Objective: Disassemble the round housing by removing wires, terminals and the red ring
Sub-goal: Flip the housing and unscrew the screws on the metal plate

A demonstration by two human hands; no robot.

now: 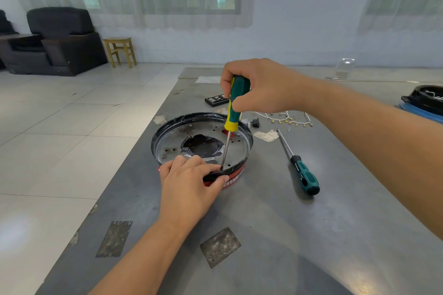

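A grey metal worktable [263, 223] stands in a pale tiled room with curtained windows. Near its left edge sits the round black housing [202, 143], a shallow dish with a shiny perforated metal floor and a dark ragged hole at its centre. A red ring [233, 176] shows under the housing's near rim.

The left hand [191, 182] lies over the near rim of the housing, fingers reaching inside the wall and the thumb pressed on the outside, so the rim is pinched between them. The right hand [261, 86] hovers above the housing's far side, fingers curled round the green-and-yellow-handled screwdriver [233, 108]. Its shaft slants down into the housing, and the tip meets the inside of the near wall just beside the left thumb.

Right of the housing a second screwdriver with a teal and black handle [303, 172] lies flat on the table. Beyond the housing's far rim lie a string of white wires with small brass terminals [285, 120] and a small black bit case [217, 99]. Far behind the housing, on the floor, are a dark armchair [60, 38] and a yellow wooden stool [121, 51].
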